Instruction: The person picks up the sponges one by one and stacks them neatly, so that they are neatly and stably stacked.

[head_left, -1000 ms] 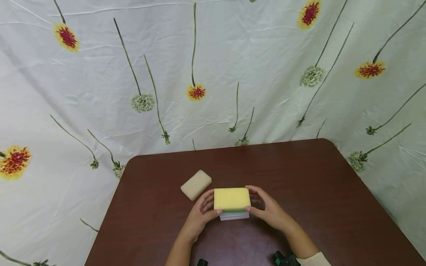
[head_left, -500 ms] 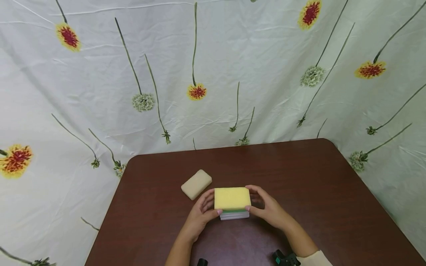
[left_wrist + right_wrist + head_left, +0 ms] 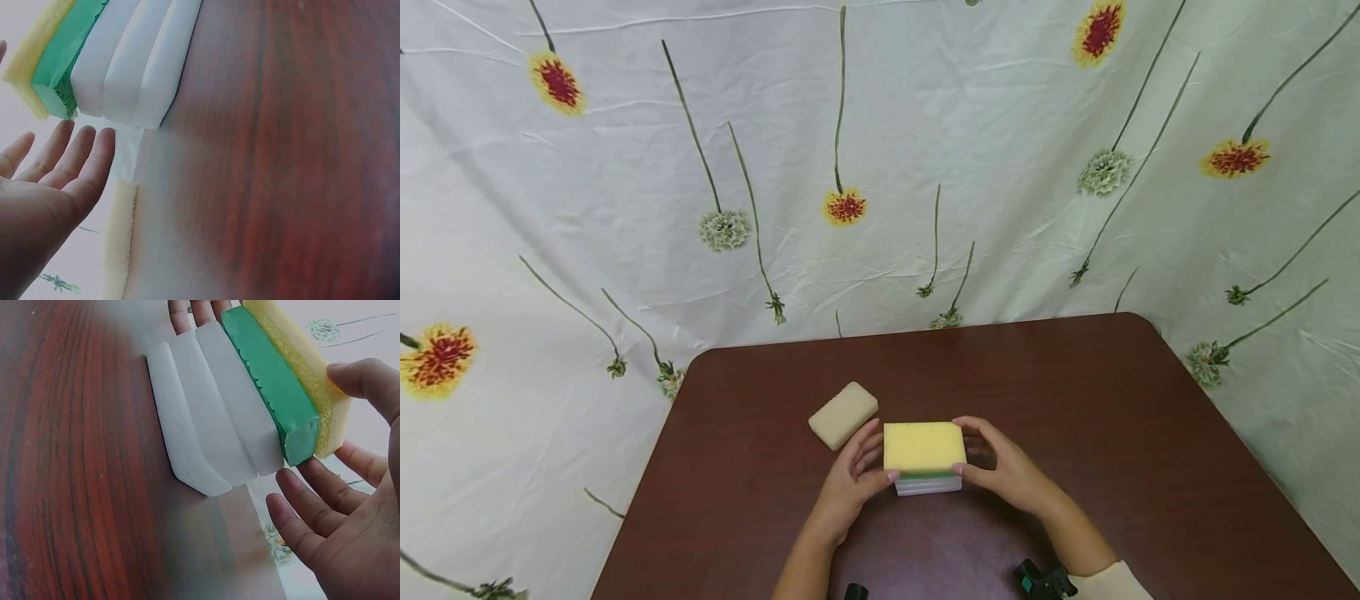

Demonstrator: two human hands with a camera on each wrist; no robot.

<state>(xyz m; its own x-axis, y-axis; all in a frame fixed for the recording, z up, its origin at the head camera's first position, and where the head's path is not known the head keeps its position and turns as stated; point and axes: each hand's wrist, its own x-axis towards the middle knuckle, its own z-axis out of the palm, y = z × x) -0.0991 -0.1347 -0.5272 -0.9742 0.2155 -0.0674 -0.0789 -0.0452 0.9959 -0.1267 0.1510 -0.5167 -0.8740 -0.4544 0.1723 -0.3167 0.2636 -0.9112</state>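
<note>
In the head view a yellow sponge (image 3: 923, 448) lies on top of a stack. Under it comes a green-wrapped block (image 3: 269, 378), then three white blocks (image 3: 215, 409) resting on the table. My right hand (image 3: 1011, 477) pinches the yellow sponge at its right end, thumb at the near corner and index finger at the far one; its other fingers spread beside the lower layers. At the left end, my left hand (image 3: 844, 492) has its fingers extended, and the left wrist view shows the fingertips just off the stack.
A cream sponge (image 3: 842, 415) lies behind and left of the stack on the dark red-brown table (image 3: 1037, 375). A flower-printed white cloth (image 3: 880, 142) hangs behind the table. A black wrist device (image 3: 1045, 582) shows near my right sleeve.
My left fingers have come slightly away from the left end of the yellow sponge. The right hand and the stack stay in place.
</note>
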